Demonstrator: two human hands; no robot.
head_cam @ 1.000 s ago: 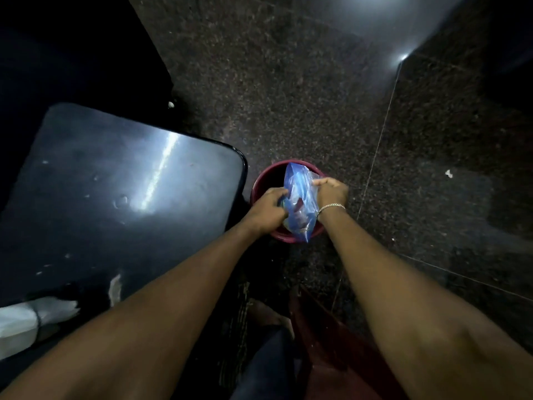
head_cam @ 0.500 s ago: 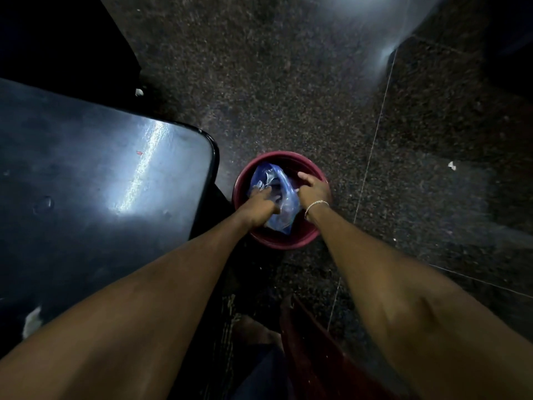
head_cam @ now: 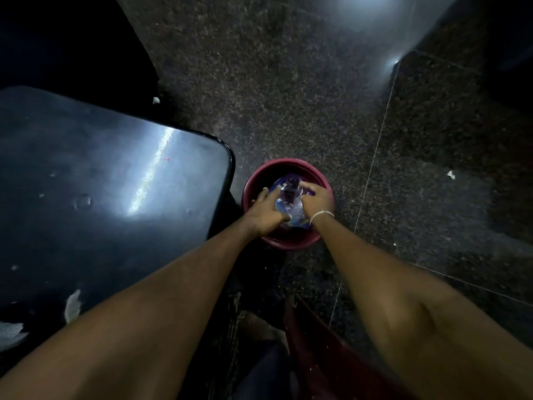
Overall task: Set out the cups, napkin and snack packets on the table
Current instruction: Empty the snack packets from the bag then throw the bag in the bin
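Note:
A red bucket (head_cam: 288, 168) stands on the dark floor just right of the black table (head_cam: 101, 183). Inside it lies a crumpled blue and clear plastic bag (head_cam: 290, 194). Both my hands are down in the bucket on the bag: my left hand (head_cam: 266, 210) lies on its left side with fingers spread over it, and my right hand (head_cam: 317, 199), with a silver bracelet at the wrist, clutches its right side. What the bag contains is too dim to make out. A white napkin-like thing (head_cam: 11, 333) shows at the table's near left edge.
The table's rounded corner (head_cam: 227, 151) sits close to the bucket's left rim. A dark red seat or tub edge (head_cam: 311, 336) lies near my legs at the bottom. Speckled stone floor (head_cam: 288, 82) stretches ahead and to the right, with small white scraps on it.
The bag was held up above the bucket rim a second ago; it has since gone down inside the bucket, and both hands have followed it in.

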